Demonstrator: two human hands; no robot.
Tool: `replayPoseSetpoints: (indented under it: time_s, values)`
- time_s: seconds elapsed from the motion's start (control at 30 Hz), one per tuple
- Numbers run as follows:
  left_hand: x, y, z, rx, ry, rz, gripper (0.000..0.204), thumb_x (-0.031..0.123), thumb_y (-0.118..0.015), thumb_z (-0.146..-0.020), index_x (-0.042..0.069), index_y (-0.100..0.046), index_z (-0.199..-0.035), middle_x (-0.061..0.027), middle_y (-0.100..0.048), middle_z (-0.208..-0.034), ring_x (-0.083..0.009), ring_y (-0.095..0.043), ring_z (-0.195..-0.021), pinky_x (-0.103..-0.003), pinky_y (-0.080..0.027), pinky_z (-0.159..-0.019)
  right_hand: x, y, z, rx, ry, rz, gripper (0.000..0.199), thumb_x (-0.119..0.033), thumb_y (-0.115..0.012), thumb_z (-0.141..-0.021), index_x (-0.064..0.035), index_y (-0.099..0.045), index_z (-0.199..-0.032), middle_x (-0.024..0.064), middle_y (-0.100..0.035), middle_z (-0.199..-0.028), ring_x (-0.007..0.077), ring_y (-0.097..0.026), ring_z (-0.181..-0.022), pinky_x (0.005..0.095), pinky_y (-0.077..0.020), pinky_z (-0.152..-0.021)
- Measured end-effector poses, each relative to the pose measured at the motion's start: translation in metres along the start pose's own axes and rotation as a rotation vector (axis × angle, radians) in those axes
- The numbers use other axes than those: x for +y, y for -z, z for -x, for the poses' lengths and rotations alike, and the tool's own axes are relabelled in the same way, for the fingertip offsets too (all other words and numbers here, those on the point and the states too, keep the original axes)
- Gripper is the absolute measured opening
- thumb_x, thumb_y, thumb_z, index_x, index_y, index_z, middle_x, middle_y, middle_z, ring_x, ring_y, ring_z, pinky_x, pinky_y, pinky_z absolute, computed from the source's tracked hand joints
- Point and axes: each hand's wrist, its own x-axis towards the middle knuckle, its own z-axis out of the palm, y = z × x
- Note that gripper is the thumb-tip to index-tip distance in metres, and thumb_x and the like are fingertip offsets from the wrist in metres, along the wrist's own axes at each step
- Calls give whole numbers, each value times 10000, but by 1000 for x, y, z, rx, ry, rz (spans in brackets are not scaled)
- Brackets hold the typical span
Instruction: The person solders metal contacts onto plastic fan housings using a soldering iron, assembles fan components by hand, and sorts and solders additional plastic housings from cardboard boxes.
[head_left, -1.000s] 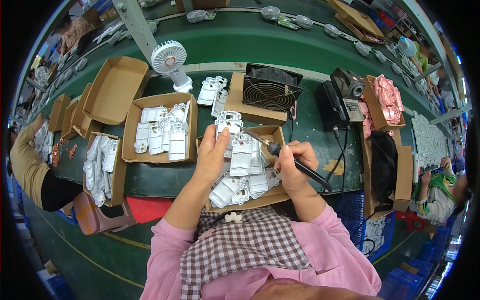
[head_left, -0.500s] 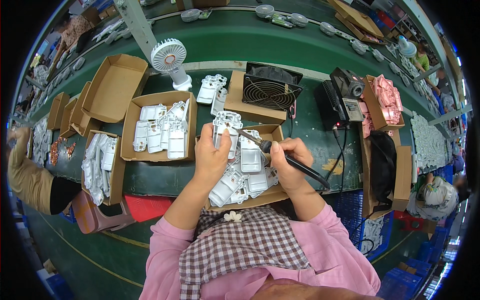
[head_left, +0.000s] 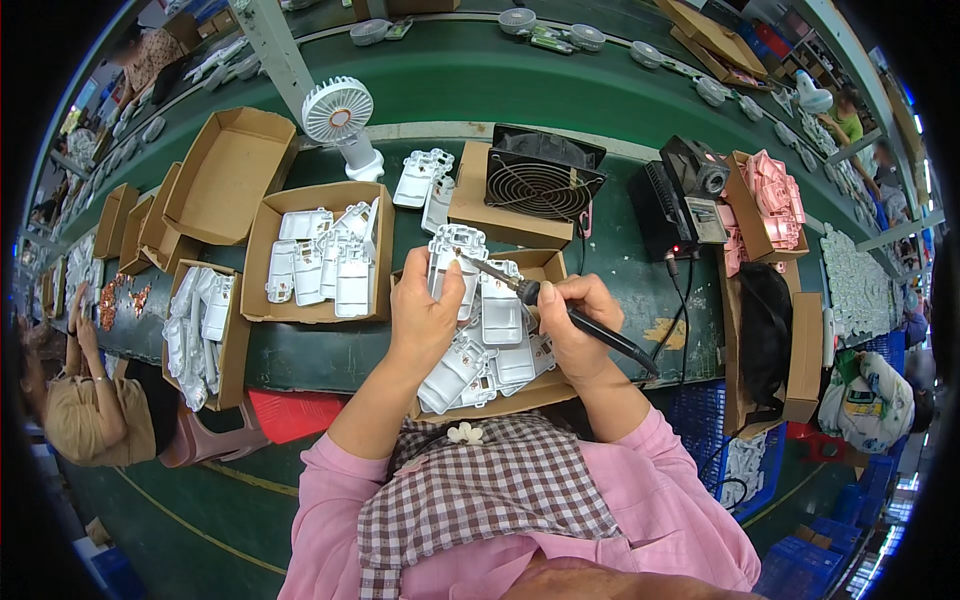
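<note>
My left hand (head_left: 425, 310) is closed around a white plastic housing (head_left: 458, 245) and keeps it tilted up above a cardboard box. In my right hand (head_left: 580, 325) is a soldering iron (head_left: 529, 291), gripped like a pen by its dark handle. Its metal tip points left and meets the upper part of the housing, near small copper-coloured bits; whether it touches them I cannot tell. Under both hands, the cardboard box (head_left: 548, 262) holds a heap of similar white housings (head_left: 505, 318). A black cable runs from the iron toward the right.
A box of white housings (head_left: 257, 245) stands left, by a white handheld fan (head_left: 338, 112). Behind my hands sits a black fan with a wire grille (head_left: 540, 185). To the right are a black soldering station (head_left: 660, 215) and pink parts (head_left: 775, 200). A co-worker (head_left: 95, 410) sits at far left.
My hands and the soldering iron have barely shifted. At far left the co-worker has moved, with forearms now raised. Fans on the conveyor behind have slid slightly left.
</note>
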Motion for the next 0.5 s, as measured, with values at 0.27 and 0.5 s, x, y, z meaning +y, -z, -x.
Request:
replayPoseSetpoints:
  time_s: [0.27,0.5]
  values:
    - [4,0,0,1,20,6,230,150,-588,-898,-37,-518,-1012,-165,-652,-820,-223,-637,-714,-344,-492,-651,1,0,0,-3,-3,-10,165,-70,-703,-838,-22,-557,-776,2,-593,-639,26,-490,-544,196,-385,-477]
    - [6,1,2,-38,10,-14,220,145,-590,-896,-33,-534,-1013,-148,-657,-825,-191,-633,-720,-321,-492,-651,0,1,0,42,-19,-66,169,-61,-703,-831,-14,-553,-771,8,-599,-649,28,-491,-555,198,-395,-488]
